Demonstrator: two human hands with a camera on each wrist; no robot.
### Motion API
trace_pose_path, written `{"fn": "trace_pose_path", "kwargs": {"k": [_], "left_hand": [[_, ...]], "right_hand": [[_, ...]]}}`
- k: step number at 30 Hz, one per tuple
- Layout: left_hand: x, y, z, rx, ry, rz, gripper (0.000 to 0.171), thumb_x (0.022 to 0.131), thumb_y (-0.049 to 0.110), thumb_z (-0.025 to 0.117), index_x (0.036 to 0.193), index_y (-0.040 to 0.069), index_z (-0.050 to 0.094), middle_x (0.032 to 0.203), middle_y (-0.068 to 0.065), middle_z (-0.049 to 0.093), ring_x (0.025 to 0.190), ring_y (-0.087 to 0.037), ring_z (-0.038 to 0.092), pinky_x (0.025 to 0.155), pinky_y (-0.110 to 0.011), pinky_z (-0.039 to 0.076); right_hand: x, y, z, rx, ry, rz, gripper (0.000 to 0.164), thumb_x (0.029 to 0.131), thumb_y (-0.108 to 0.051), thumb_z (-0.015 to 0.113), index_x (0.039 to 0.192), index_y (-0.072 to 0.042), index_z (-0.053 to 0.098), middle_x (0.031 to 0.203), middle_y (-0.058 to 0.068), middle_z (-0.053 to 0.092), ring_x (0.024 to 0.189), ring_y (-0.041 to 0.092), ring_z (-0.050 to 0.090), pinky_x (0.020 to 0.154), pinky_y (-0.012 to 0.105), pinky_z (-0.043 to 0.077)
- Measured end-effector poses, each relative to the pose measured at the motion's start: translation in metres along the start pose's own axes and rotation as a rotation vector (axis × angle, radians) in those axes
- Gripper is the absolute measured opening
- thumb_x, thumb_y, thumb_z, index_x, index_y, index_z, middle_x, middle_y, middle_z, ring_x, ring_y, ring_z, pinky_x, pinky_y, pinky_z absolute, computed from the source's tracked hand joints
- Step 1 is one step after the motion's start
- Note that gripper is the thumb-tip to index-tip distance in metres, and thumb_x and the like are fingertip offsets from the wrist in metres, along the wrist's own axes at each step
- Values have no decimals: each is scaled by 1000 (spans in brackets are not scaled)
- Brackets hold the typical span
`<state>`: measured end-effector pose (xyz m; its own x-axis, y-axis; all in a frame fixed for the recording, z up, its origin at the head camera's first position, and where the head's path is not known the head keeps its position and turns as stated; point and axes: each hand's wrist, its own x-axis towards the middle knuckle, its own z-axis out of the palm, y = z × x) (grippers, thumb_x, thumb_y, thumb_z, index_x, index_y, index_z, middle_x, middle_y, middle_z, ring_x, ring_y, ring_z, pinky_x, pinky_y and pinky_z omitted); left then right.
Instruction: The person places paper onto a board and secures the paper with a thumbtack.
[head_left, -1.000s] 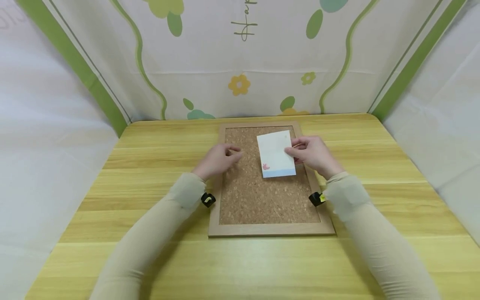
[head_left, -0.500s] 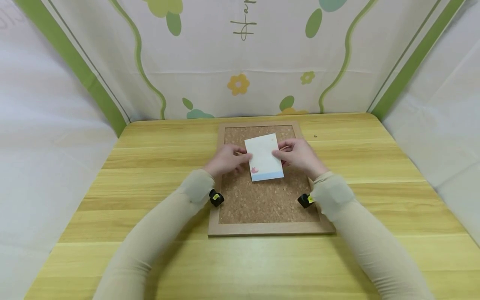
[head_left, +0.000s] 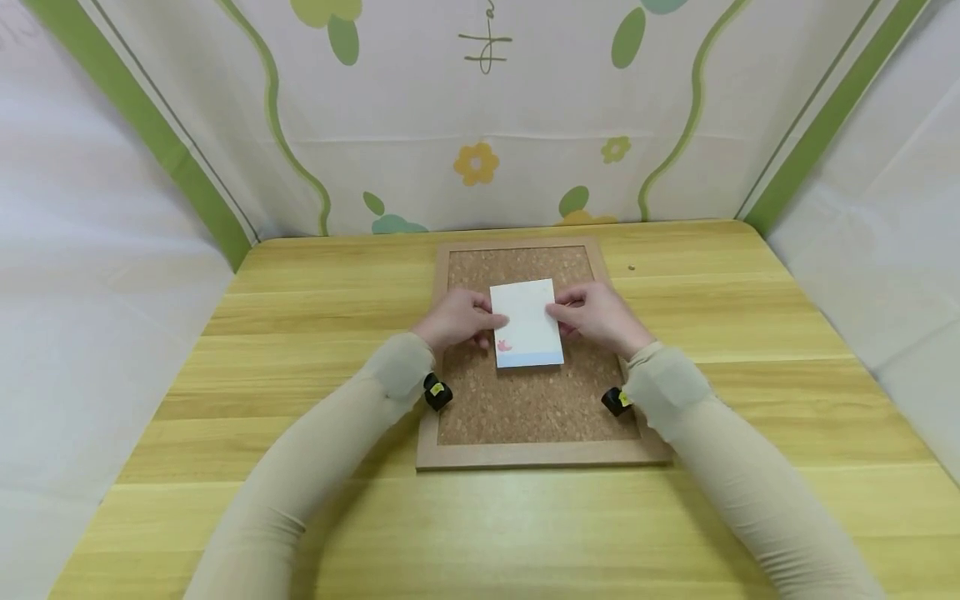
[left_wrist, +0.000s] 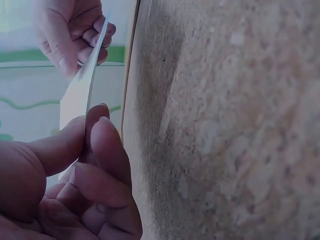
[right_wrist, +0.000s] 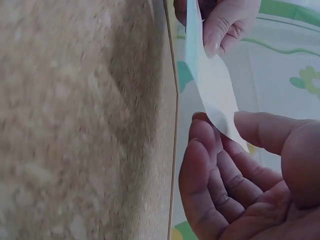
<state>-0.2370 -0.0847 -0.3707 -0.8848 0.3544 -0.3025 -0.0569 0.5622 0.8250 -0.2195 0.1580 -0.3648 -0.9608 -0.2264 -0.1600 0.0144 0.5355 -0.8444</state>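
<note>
A small white sheet of note paper (head_left: 528,325), with a blue band along its near edge and a pink motif in one corner, is held over the middle of a wood-framed cork board (head_left: 540,417). My left hand (head_left: 459,319) pinches its left edge, thumb on top and fingers beneath. At the right edge, my right hand (head_left: 600,317) holds it the same way. The left wrist view shows the paper (left_wrist: 80,95) nearly edge-on, apart from the cork. Seen from the right wrist, the paper (right_wrist: 220,90) bends slightly near the right fingers.
The board lies on a wood-grain table (head_left: 480,533). A tiny dark speck (head_left: 632,267) sits on the table beyond the board's right side. A white cloth (head_left: 405,108) with flowers and green lines hangs behind the table.
The right hand has brought the paper left and slightly nearer. The left hand has moved right and taken hold of its left edge. The paper now sits straighter and lower over the board.
</note>
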Motion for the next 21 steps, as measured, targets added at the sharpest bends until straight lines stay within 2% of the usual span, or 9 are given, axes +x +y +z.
{"fn": "trace_pose_path", "kwargs": {"k": [7,12,17,21], "left_hand": [[10,-2,2,45,-9,-13,19,92,25,73,91,7,69,76,-13,70,64,-24,66,61,-33,50],[12,4,6,93,-1,-30,18,93,20,73,100,5,66,78,-10,70,59,-21,64,58,-30,50],[12,11,11,206,32,-40,34,92,18,73,120,4,61,82,-6,69,56,-19,62,54,-27,49],[15,12,14,355,63,-52,46,92,22,74,129,1,57,77,-6,67,56,-18,62,53,-28,47]], "right_hand": [[4,5,-1,-55,-20,7,22,96,-17,67,108,1,71,91,13,71,87,31,68,77,43,57],[7,6,0,-78,-27,24,21,96,-18,67,106,1,71,91,13,71,85,28,67,75,40,57],[11,4,2,-95,-30,36,21,95,-16,68,106,1,71,91,13,70,83,26,67,74,39,57],[15,2,5,-115,-32,33,18,94,-14,68,102,2,72,90,14,71,82,27,67,73,38,56]]}}
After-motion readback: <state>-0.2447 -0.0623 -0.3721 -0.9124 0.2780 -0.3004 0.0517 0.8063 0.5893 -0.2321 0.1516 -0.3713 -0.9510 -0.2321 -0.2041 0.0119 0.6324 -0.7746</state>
